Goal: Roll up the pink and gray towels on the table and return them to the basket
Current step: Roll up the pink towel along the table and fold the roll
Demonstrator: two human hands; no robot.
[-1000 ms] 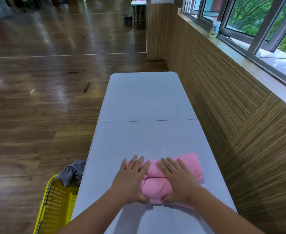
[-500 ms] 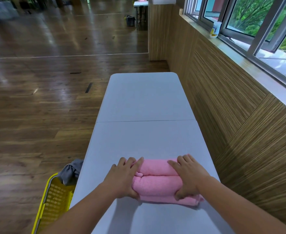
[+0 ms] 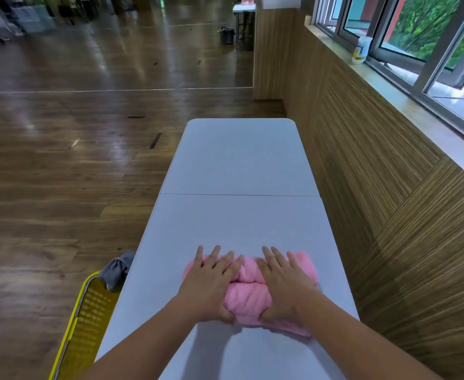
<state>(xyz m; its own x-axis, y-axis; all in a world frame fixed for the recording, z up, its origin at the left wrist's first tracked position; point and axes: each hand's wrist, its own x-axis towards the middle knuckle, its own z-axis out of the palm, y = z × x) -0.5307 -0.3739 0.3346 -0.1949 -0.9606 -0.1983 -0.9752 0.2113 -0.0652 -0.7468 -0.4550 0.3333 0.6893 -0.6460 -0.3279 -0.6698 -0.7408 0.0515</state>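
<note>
Head view: pink towel [image 3: 248, 294], part rolled, lies on the near tabletop [image 3: 239, 220], long axis left to right. Left hand [image 3: 211, 283] and right hand [image 3: 283, 286] press flat on it, fingers spread, thumbs tucked under the near roll, gripping nothing outright. Bare tabletop beyond. Yellow basket [image 3: 88, 319] stands left, below the edge, gray towel [image 3: 117, 268] draped on its rim; left hand nearer.

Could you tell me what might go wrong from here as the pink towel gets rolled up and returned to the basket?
The rolled pink terry towel is only pressed under the flat left hand and right hand, so it may loosen once they lift. Its right end lies close to the white folding table's right edge and could slide off. The gray towel drapes over the yellow plastic basket's rim and might slip to the floor.
</note>
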